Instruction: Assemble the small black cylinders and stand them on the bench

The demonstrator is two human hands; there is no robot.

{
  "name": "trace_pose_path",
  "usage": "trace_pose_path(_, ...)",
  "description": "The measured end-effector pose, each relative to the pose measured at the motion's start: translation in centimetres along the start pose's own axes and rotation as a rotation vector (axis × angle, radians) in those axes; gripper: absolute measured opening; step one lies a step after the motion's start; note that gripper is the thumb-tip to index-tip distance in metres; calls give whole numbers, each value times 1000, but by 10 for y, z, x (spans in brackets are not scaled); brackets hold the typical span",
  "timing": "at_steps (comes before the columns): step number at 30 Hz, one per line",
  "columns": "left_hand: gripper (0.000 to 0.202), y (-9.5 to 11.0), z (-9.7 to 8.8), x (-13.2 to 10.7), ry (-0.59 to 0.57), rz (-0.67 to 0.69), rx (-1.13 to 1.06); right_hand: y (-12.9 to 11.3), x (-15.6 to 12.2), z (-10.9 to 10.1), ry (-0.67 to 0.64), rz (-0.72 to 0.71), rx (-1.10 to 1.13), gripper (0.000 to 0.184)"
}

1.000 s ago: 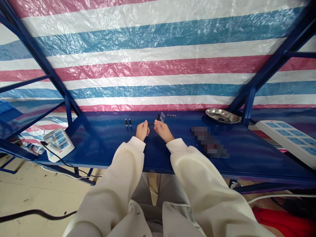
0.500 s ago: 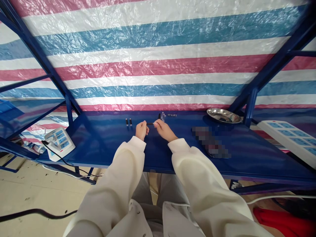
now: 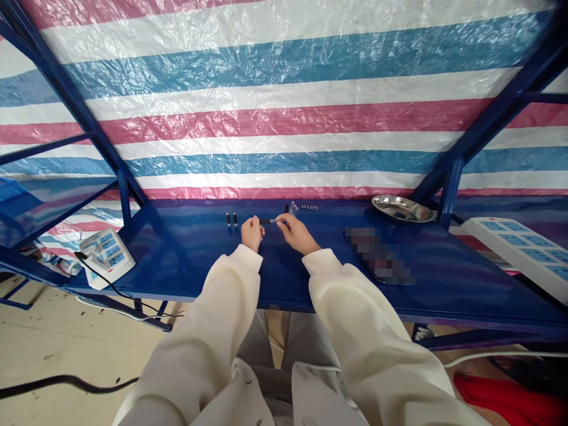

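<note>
A slim black pen-like tube (image 3: 266,221) with a paler, see-through right end lies level between my hands, just above the table. My left hand (image 3: 252,233) is closed round its dark end. The fingers of my right hand (image 3: 293,231) pinch the paler end. Left of my hands, two short black cylinders (image 3: 231,219) with light ends stand side by side. Behind my right hand are several clear tubes (image 3: 293,207) and small black pieces (image 3: 287,208). A row of small dark clip-like parts (image 3: 309,207) is to their right; their exact kind is too small to tell.
The blue table (image 3: 186,260) has a shiny metal dish (image 3: 402,209) at the back right and a blurred-out dark object (image 3: 377,254) nearer. White power strips (image 3: 106,257) flank it, another one (image 3: 523,248) at right. A striped plastic sheet (image 3: 284,118) hangs behind, between blue frame posts.
My left hand has shifted slightly left, and more of the tube shows between my hands. My right hand keeps nearly the same place.
</note>
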State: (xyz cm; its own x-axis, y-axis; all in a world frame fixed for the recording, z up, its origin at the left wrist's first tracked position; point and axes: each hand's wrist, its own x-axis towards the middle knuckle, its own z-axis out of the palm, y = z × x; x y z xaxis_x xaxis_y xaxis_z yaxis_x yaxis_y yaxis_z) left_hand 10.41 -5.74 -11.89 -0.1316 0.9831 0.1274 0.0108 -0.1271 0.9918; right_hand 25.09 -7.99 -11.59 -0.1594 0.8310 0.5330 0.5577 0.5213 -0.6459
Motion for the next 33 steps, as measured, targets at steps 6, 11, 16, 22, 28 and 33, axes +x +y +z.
trace_pose_path(6, 34, 1, -1, -2, -5, 66, 100, 7, 0, 6, -65, 7, -18, 22)
trace_pose_path(11, 33, 6, -1, -5, 20, 120, 166, 16, -1, 6, -106, 26, -134, 14)
trace_pose_path(16, 32, 9, -4, -5, 111, 173, 201, 17, -1, 4, -40, 79, -219, 8)
trace_pose_path(22, 31, 12, -1, -12, -123, 257, 250, 3, 3, 5, 61, 85, 79, 21)
trace_pose_path(28, 28, 11, -1, -13, -241, 262, 278, -3, 0, 7, -151, 85, 257, 23)
trace_pose_path(33, 35, 9, -2, -11, -179, 352, 372, -1, 0, 5, -190, 96, 121, 15)
